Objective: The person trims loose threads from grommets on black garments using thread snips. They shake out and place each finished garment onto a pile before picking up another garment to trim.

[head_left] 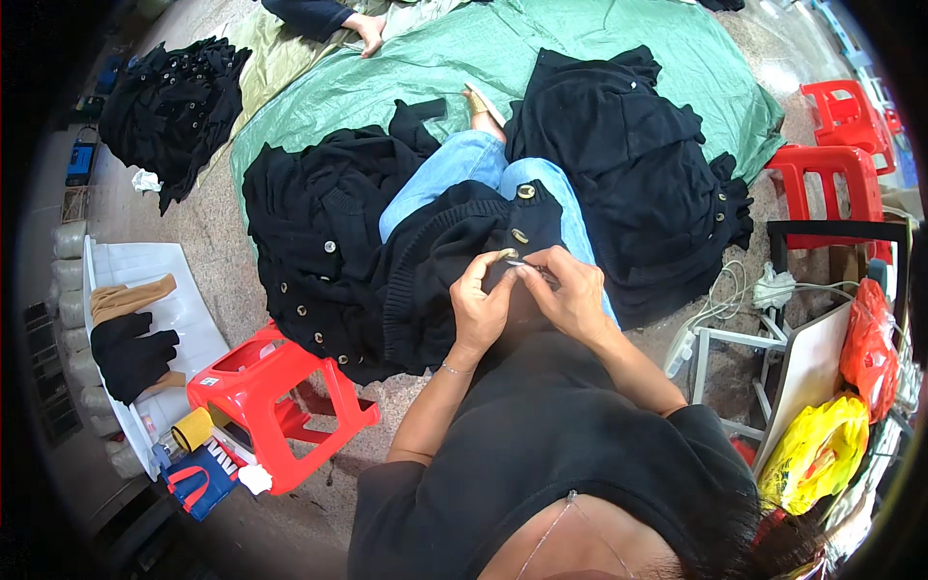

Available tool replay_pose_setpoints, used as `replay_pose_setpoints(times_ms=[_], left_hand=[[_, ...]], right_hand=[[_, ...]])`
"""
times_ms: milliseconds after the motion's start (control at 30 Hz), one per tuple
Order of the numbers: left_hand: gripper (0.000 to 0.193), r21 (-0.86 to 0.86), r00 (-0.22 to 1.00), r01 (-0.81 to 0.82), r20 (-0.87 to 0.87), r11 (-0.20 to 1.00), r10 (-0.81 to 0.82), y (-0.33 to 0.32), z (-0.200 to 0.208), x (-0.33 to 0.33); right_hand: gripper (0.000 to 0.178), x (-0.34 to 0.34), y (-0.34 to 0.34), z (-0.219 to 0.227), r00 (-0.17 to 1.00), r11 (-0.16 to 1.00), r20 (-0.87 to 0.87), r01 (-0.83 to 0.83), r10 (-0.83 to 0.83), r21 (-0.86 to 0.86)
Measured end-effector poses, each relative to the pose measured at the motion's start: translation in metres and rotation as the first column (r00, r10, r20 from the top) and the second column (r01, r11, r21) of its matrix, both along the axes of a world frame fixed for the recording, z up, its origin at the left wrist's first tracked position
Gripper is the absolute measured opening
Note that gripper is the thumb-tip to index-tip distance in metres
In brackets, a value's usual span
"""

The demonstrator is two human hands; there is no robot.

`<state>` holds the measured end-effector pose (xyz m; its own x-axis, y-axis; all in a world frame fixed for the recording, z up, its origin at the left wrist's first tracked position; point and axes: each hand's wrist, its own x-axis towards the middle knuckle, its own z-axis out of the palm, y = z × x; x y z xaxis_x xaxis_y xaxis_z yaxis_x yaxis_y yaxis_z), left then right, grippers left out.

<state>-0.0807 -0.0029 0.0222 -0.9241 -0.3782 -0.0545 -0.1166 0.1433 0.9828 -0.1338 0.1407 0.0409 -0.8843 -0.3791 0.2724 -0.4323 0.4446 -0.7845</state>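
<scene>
A black knitted cardigan (449, 232) with ribbed edging lies across my lap, over light blue jeans. Its brown-and-cream buttons show along one edge, one button (525, 191) near my knee and another (520, 236) just beyond my fingertips. My left hand (481, 302) is closed, thumb and forefinger pinching the cardigan's edge by a button. Close against it, my right hand (568, 295) is also closed in a pinch. A small pale, slim thing shows between the two hands' fingertips; its kind is too small to tell.
Heaps of black buttoned knitwear lie to my left (319, 208), right (619, 164) and far left (174, 101). Beneath is a green sheet (464, 68). Red stools (280, 406) stand on both sides. Another person's foot (367, 34) shows beyond. Plastic bags (817, 449) and cords lie right.
</scene>
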Motion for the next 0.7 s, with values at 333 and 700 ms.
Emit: replay_pose_setpoints(times_ms=[333, 700], left_hand=[[0.021, 0.122, 0.996, 0.086, 0.013, 0.989, -0.088, 0.0, 0.001, -0.001], [0.034, 0.456, 0.938, 0.292, 0.035, 0.841, -0.345, -0.009, 0.024, 0.002]], right_hand=[[0.016, -0.009, 0.0, -0.016, 0.842, 0.916, 0.535, 0.151, 0.078, -0.371], [0.011, -0.051, 0.011, -0.01, 0.913, 0.877, 0.283, 0.376, -0.294, -0.301]])
